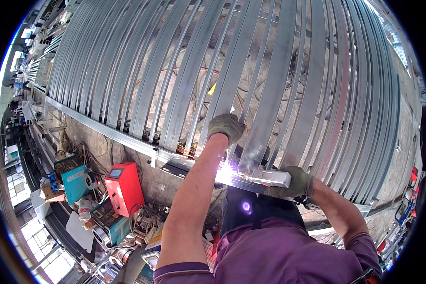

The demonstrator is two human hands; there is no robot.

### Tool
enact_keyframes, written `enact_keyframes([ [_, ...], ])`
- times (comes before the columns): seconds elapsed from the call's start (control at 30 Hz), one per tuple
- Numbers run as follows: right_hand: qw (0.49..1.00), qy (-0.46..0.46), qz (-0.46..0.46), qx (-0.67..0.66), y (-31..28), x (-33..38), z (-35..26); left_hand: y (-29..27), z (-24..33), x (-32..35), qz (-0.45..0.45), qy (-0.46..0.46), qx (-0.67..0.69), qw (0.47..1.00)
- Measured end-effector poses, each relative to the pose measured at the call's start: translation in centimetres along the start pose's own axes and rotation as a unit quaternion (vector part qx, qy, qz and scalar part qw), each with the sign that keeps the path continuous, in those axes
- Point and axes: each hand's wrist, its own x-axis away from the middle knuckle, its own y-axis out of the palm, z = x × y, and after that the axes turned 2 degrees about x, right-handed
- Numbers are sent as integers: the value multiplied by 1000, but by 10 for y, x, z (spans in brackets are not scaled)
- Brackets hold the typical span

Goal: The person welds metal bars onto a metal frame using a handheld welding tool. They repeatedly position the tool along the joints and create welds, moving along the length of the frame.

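Observation:
My left hand (226,128), in a grey-green work glove, is closed over a narrow metal bar (256,78) of a large frame of grey bars. Its fingertips are partly hidden. In the same kind of glove, my right hand (293,182) grips a silver-white welding torch (270,177) that lies nearly level, pointing left. Bright white-violet welding light (226,174) flares at the torch's tip, by the lower bar ends along the near rail (120,137). The glare hides the joint itself. Small orange sparks show left of it.
Parallel metal bars (149,71) stretch away across the frame, with cables on the floor beneath. At the left stand a red machine (124,189), teal-sided machines (75,184) and a wire spool (91,181). My body is close against the near rail.

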Motion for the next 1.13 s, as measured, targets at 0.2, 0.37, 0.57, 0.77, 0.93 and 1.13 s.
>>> enact_keyframes([
  [0.2, 999, -6, 43, -24, 0, 17, -8, 2, 0, 6, -9, -5, 19, 1000],
  [0.37, 998, 6, 54, 32, -4, 35, -13, -26, -24, 26, 53, 0, 68, 996],
  [0.57, 996, -83, 35, 10, -22, 29, -63, -75, -61, 36, 12, -63, -18, 998],
  [0.77, 989, -132, 69, 12, -14, -22, -70, -69, -60, 26, -32, -49, -49, 997],
  [0.93, 992, -108, 45, -43, -17, -42, -70, -52, -66, 21, 0, -67, 3, 998],
  [1.13, 994, -111, -14, -5, -7, -62, -69, -52, -78, 9, 14, -39, 2, 999],
])
